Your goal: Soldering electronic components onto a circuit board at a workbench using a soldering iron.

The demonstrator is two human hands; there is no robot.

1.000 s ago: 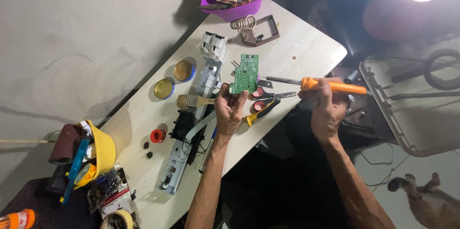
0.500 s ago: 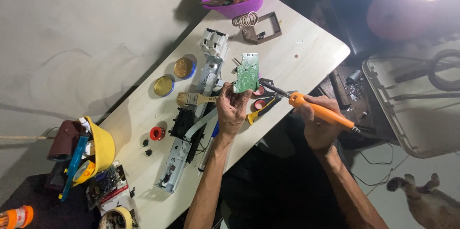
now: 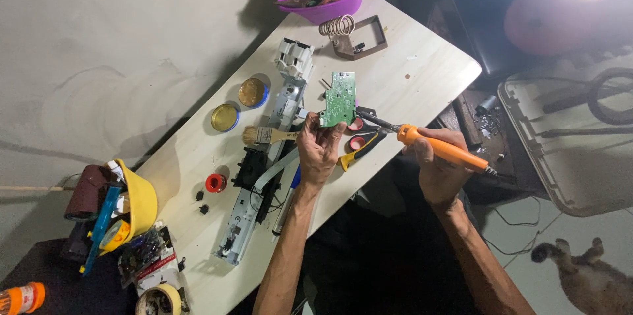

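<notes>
My left hand [image 3: 318, 147] holds a green circuit board [image 3: 340, 98] upright above the pale wooden table [image 3: 422, 64]. My right hand [image 3: 438, 163] grips an orange-handled soldering iron [image 3: 442, 150] like a pen. The iron's dark tip [image 3: 366, 117] points left and sits close to the board's lower right edge. Whether the tip touches the board is unclear.
A paintbrush [image 3: 269, 135], two round tins [image 3: 225, 117] [image 3: 252, 92], a red spool [image 3: 215, 183], a long metal mechanism [image 3: 254, 203] and a coil iron stand [image 3: 349, 30] lie on the table. A purple tool tub [image 3: 330, 5] stands at the far edge. Yellow hard hat [image 3: 135, 206] at left.
My right hand has swung the soldering iron from level to slanting down-right, tip now near the board. The left hand and board stayed almost in place.
</notes>
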